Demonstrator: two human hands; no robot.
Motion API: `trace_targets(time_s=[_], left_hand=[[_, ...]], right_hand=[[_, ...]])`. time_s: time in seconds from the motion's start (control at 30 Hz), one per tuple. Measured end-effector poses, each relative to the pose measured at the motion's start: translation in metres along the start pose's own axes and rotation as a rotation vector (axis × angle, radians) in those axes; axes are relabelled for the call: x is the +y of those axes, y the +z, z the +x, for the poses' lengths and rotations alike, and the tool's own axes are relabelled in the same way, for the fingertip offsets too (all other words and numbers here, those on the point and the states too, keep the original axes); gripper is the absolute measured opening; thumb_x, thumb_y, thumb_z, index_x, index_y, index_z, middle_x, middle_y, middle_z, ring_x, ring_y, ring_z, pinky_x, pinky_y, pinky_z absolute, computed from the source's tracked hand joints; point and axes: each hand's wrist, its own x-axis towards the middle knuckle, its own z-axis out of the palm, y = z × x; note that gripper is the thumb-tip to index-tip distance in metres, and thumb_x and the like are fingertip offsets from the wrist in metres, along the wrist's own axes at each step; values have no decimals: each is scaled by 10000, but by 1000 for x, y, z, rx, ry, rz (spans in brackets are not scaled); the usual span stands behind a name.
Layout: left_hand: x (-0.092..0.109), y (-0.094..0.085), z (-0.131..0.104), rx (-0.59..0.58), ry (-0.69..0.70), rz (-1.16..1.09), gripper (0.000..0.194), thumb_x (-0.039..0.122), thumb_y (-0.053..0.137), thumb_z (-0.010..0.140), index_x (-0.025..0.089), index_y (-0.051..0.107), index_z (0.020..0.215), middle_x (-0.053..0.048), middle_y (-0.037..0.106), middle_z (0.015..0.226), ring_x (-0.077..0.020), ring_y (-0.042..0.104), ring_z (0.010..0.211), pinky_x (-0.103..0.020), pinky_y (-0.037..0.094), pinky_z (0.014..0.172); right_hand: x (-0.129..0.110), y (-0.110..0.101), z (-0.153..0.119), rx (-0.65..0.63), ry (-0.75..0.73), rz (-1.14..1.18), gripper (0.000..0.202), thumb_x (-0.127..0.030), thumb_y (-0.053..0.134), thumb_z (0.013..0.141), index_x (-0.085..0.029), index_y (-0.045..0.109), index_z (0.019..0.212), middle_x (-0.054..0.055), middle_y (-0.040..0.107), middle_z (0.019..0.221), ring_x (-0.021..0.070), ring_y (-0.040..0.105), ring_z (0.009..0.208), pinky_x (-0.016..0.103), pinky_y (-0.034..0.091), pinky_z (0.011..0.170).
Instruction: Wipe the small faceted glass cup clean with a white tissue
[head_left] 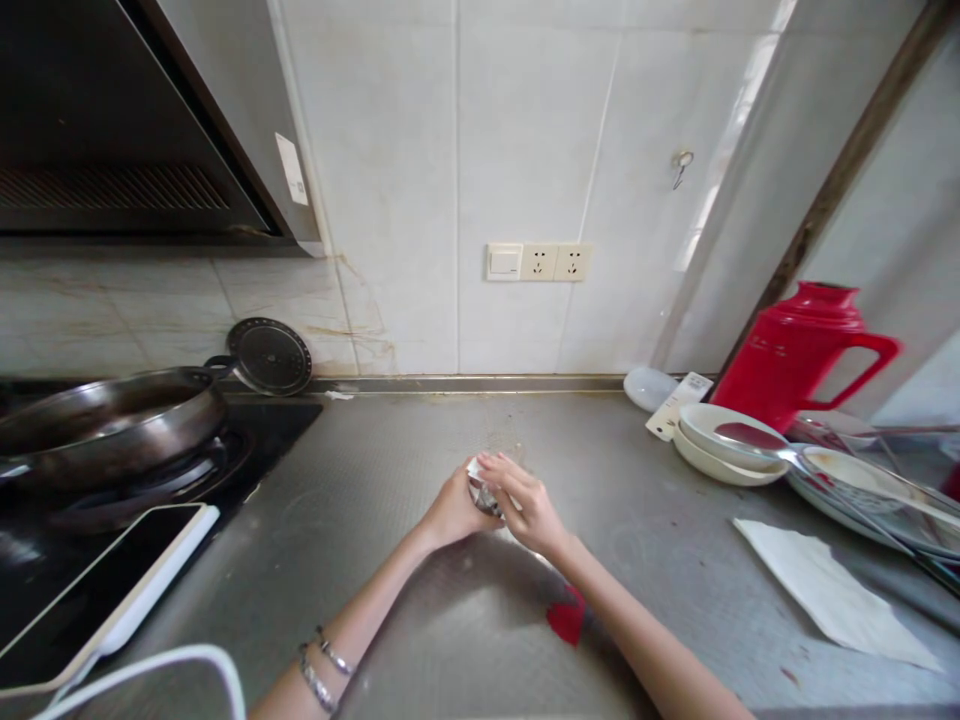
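Observation:
Over the middle of the counter, my left hand is closed round a small silvery object, whose kind I cannot make out. My right hand lies across it from the right with bent fingers pressed to its top. A bit of white, tissue-like material shows at the upper edge, by the right fingertips. Most of the silvery object is hidden by my fingers. Below my right forearm a red patch shows against the counter, partly covered by the arm.
A steel pan sits on the black stove at left, with a phone and white cable in front. To the right stand a red thermos jug, stacked bowls, plates and a white paper sheet. Sockets are on the wall.

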Motion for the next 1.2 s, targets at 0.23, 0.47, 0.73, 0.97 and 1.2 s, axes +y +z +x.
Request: trace_targets(time_s=[0.23,0.47,0.73,0.97,1.2], left_hand=[[-5,-4,1,26,-72,6,754,90,801,499,182,499,1185,-45,652,1058,-205,626,927,-315,484,840],[-4,0,0,-51,-27,-39,748,75,776,532,173,496,1218,-84,640,1123,-238,614,1013,-334,485,875],[-6,-5,1,2,-68,-54,792,144,825,508,187,441,1200,-72,639,1108,-209,630,937,-310,493,816],[-2,1,-2,-70,-39,-33,746,113,806,514,180,493,1187,-60,648,1076,-213,627,932,-295,490,799],[0,1,-3,-41,-38,-41,781,92,810,494,191,461,1186,-58,630,1112,-204,614,945,-287,475,812]], right_hand=[[2,-4,-1,56,23,35,307,-174,423,948,-244,625,1169,86,687,1161,222,628,1124,495,455,1034],[-3,3,-2,35,34,53,315,-175,420,949,-235,616,1189,99,651,1225,231,583,1187,482,451,1038],[-6,-3,-4,89,-9,62,290,-187,422,945,-236,637,1132,89,681,1167,233,626,1122,467,480,1013],[-2,-3,-2,103,7,20,286,-157,422,935,-235,625,1120,90,701,1103,219,646,1081,492,463,1016],[-7,-13,1,95,-123,-10,276,-114,445,882,-222,630,1056,104,709,1073,229,669,1008,463,505,935]])
